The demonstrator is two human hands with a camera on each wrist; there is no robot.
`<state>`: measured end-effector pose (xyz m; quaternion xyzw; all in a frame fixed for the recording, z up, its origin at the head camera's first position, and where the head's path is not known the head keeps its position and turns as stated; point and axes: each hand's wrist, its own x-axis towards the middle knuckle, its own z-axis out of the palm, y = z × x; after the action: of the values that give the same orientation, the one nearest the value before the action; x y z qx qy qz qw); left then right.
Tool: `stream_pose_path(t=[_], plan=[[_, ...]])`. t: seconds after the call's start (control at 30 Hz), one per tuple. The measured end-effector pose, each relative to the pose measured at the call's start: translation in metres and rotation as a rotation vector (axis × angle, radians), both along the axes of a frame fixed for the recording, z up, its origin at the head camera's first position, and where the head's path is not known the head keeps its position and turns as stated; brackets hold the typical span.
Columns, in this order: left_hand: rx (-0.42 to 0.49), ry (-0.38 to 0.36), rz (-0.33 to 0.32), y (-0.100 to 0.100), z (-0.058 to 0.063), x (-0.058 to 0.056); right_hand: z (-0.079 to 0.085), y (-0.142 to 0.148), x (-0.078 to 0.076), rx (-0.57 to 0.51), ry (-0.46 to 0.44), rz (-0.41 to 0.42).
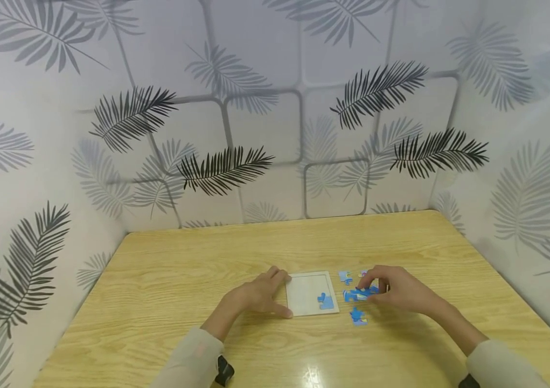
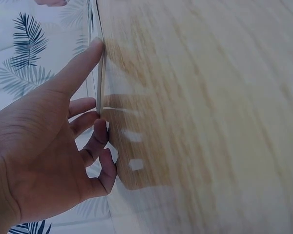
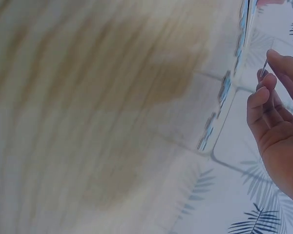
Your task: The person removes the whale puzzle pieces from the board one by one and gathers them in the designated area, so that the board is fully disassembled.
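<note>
A shallow white puzzle tray [image 1: 306, 296] lies on the table with one blue puzzle piece [image 1: 326, 302] in its lower right corner. My left hand [image 1: 258, 293] rests at the tray's left edge, thumb at the near corner and fingertips at the far one; in the left wrist view the thumb [image 2: 83, 66] touches the tray's thin rim. Over the loose puzzle pieces [image 1: 352, 296] to the right of the tray, my right hand [image 1: 398, 288] pinches a puzzle piece [image 3: 264, 66], which shows edge-on between thumb and fingertip in the right wrist view.
Several blue puzzle pieces lie beside the tray, among them one piece [image 1: 345, 277] at the back and one [image 1: 358, 317] nearer me. The light wooden table [image 1: 197, 253] ends at leaf-patterned cloth walls [image 1: 265, 199] at the back and sides.
</note>
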<state>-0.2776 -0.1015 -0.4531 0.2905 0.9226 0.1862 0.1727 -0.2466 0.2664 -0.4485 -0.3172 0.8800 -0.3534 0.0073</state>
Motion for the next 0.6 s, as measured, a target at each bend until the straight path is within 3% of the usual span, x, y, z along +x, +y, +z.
stream_pose_path(t=[0.43, 0.6], plan=[[0.040, -0.003, 0.007, -0.004, -0.002, 0.000, -0.009, 0.034, 0.009, -0.006, -0.041, -0.014], [0.048, 0.000, -0.003, -0.003, -0.003, 0.000, -0.012, 0.042, 0.012, 0.001, -0.073, 0.034]])
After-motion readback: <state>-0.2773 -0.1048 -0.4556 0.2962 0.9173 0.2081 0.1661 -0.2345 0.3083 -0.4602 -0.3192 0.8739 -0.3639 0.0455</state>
